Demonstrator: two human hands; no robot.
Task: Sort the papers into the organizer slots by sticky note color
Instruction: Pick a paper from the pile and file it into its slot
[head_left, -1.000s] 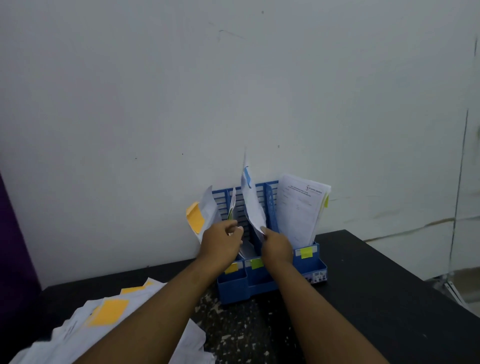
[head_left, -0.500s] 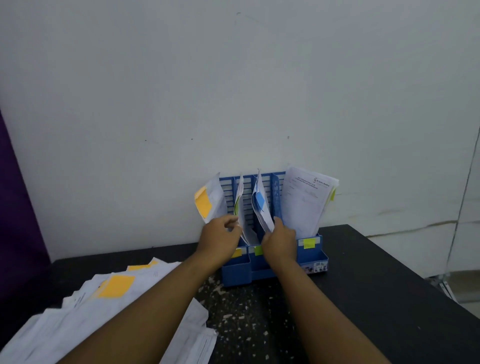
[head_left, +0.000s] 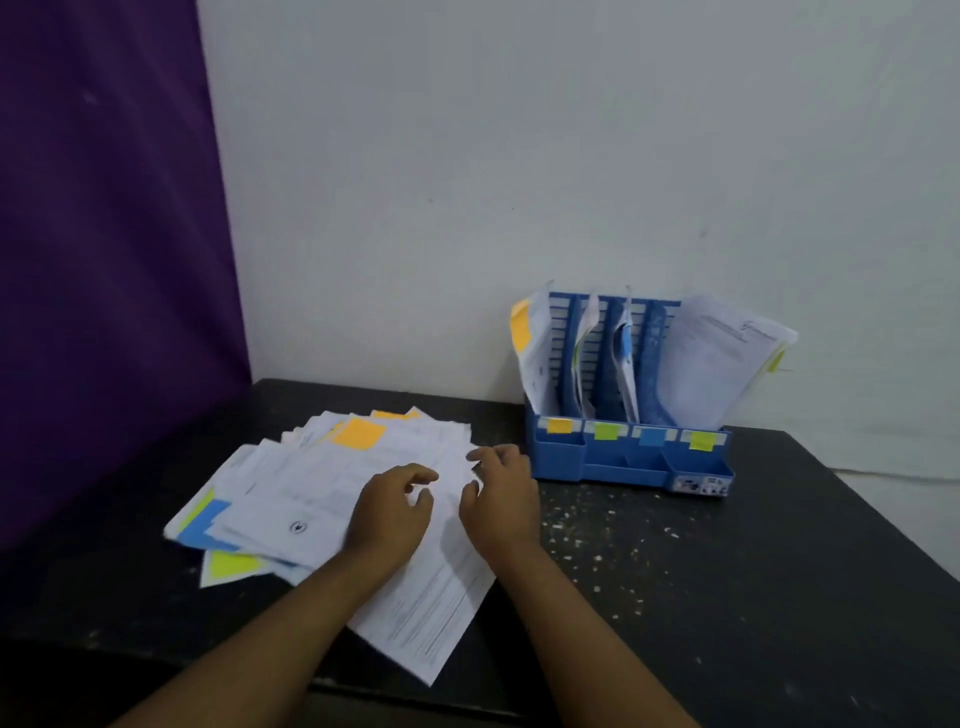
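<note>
Hovering fingers (head_left: 423, 475) half-curled, empty, over papers (head_left: 332, 488).

**Two bare hands held low, fingers curled**

Both forearms are reaching forward from the bottom edge of the view, bare to the wrist, and they are coming a little closer together toward the hands. The left hand (head_left: 390, 512) is facing palm down, with its fingers bent loosely and the thumb pointing toward the other hand. The right hand (head_left: 500, 496) is sitting just beside it, a bit farther forward, also palm down, with the fingers curled and slightly spread. The two hands are near each other but are not touching. Neither hand is closing around anything.
</note>
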